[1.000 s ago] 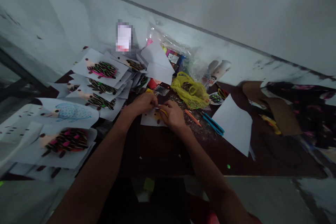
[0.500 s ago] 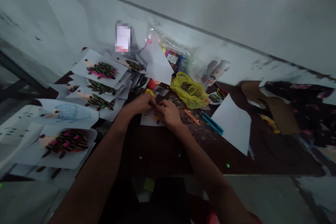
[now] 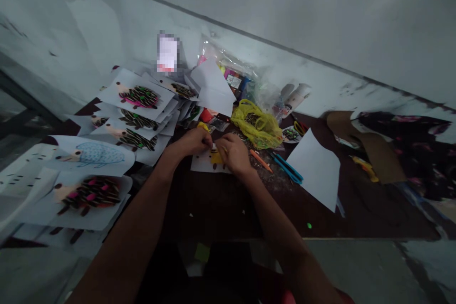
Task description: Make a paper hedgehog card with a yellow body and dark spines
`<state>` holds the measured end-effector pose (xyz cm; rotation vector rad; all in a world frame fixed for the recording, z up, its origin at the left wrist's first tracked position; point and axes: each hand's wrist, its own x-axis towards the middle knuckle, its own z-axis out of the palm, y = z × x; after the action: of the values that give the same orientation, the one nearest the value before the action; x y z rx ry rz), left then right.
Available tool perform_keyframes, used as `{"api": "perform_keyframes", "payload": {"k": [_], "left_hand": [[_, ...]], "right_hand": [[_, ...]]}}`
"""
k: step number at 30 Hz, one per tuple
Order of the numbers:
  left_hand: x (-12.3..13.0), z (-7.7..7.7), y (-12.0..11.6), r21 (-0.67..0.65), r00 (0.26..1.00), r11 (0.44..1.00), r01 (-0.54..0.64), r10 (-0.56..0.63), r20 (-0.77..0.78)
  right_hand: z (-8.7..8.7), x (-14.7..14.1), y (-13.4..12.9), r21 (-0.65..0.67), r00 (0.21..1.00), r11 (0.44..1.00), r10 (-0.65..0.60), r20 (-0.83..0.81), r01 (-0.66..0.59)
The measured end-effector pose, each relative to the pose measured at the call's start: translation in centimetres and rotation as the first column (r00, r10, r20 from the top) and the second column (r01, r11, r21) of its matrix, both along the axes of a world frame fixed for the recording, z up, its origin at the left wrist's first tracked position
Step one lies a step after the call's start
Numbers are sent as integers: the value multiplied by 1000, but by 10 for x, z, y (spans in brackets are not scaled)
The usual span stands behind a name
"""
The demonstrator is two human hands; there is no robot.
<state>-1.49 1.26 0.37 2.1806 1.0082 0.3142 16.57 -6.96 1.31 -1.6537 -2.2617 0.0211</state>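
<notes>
A white sheet of paper (image 3: 199,164) lies on the dark table in front of me, bearing a yellow shape (image 3: 215,157) with small dark pieces. My left hand (image 3: 196,140) rests at the sheet's upper left, its fingers curled closed; whatever is between them is too small to make out. Over the sheet's right side, my right hand (image 3: 235,153) has its fingers bent together at the yellow shape, their tips partly hidden. Just beyond the hands sits a yellow plastic bag (image 3: 261,126) of small dark sticks, with more loose sticks beside it.
Stacked sheets with hedgehog pictures (image 3: 137,97) fill the left. Right of my hands lie an orange cutter (image 3: 261,160), blue-handled scissors (image 3: 288,168) and a blank white sheet (image 3: 317,171). Farther right are a yellow tool (image 3: 364,167) and brown cardboard (image 3: 383,156). A wall stands behind.
My right hand has shifted slightly right, away from the left, and more of the yellow shape shows. The left hand has hardly moved.
</notes>
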Motion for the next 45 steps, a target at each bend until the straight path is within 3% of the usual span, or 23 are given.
{"api": "perform_keyframes", "payload": {"k": [3,5,15,19,23,27,31,36,45], "left_hand": [[1,2,-1,-13,1000,1000,-16,16,-14],[2,2,-1,1,999,999,-35,35,-28],[8,-2,-2,83,993,993,-85,91,-71],[11,1,-6,93,984,989,-117,128,-124],[13,5,-10,125,974,982,-143,162,-156],[15,5,-11,139,967,977,-161,184,-174],[15,5,-11,126,968,977,-170,189,-162],[14,5,-10,120,968,978,-171,190,-163],[13,1,-8,108,976,980,-168,181,-123]], "right_hand": [[1,21,10,54,978,976,-209,-18,210],[0,33,19,54,960,959,-280,1,279],[1,38,34,-99,934,934,-327,145,342],[3,39,38,-98,938,937,-321,134,335],[4,40,31,-3,959,959,-282,-34,282],[6,37,9,36,960,990,-120,-253,133],[4,28,-14,-12,929,999,35,-368,-43],[-1,17,-26,-38,931,996,63,-360,-82],[-2,8,-27,-151,978,988,-26,-207,-5]]}}
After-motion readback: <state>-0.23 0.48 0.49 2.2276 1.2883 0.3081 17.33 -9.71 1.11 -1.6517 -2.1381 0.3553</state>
